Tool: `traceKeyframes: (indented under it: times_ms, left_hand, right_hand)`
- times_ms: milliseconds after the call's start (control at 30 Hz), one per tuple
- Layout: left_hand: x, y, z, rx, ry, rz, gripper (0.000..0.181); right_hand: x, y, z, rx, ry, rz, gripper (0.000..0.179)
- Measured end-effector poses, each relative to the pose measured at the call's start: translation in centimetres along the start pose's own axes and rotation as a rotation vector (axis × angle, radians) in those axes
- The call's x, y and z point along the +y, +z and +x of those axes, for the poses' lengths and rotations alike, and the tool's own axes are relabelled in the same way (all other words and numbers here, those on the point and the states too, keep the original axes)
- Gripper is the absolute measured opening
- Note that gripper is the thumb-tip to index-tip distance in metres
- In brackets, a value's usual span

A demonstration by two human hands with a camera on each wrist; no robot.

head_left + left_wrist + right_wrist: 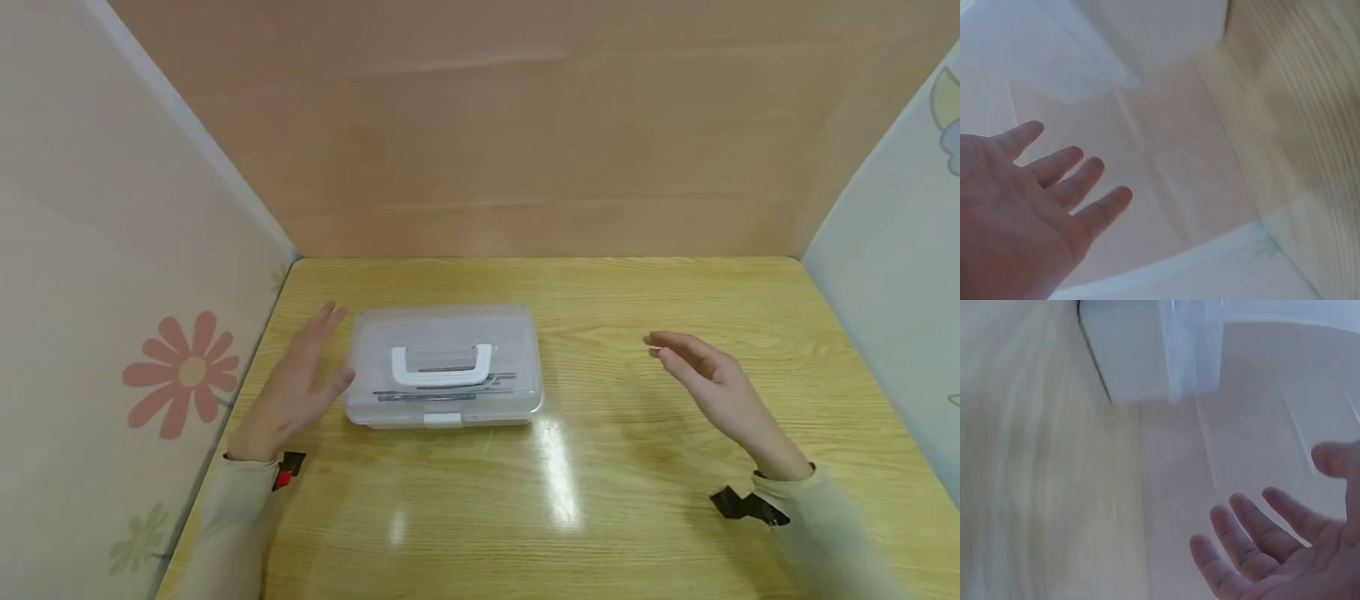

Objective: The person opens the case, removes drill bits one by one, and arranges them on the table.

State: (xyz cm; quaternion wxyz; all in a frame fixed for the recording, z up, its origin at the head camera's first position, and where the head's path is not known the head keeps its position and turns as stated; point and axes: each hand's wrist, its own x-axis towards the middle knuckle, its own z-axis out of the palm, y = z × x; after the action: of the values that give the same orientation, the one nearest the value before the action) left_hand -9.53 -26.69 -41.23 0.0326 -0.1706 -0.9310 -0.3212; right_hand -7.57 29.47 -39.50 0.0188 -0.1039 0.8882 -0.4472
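A plastic storage box (442,329) with a translucent lid and a white carrying handle (442,379) lies on the table, left of the middle. Its lid is down, and a white latch (442,420) sits at the front. Thin dark rods show through the lid. My left hand (296,387) is beside the box's left end, fingers extended and thumb near its edge. Well to the right of the box, my right hand (708,379) hovers over the table with relaxed fingers and nothing in it. In the right wrist view the box (1125,353) appears at the top.
The wooden table (600,475) meets a tan panel (525,150) along its back edge. A pale wall with a pink flower (192,372) stands close on the left, and another pale wall (892,217) on the right. Black straps (750,506) are at both wrists.
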Motion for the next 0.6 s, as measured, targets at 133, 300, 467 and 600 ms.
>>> traceKeyframes:
  times_ms: [133,300,467,600]
  left_hand:
    - [2.0,0.6,0.2,-0.028,0.009,0.012,0.092]
    - [4.5,1.0,0.5,-0.060,0.039,0.064,0.102]
    - [5.8,1.7,0.9,-0.137,0.001,0.142,0.112]
    - [6.0,2.7,1.1,-0.146,0.003,0.212,0.113]
  right_hand:
    - [-0.9,2.8,0.5,-0.083,-0.010,0.237,0.037]
    - [-1.5,5.4,0.9,-0.185,0.023,0.326,0.034]
    - [-1.8,7.7,0.8,-0.312,0.079,0.356,0.036]
    - [-1.6,9.7,0.8,-0.390,0.098,0.396,0.038]
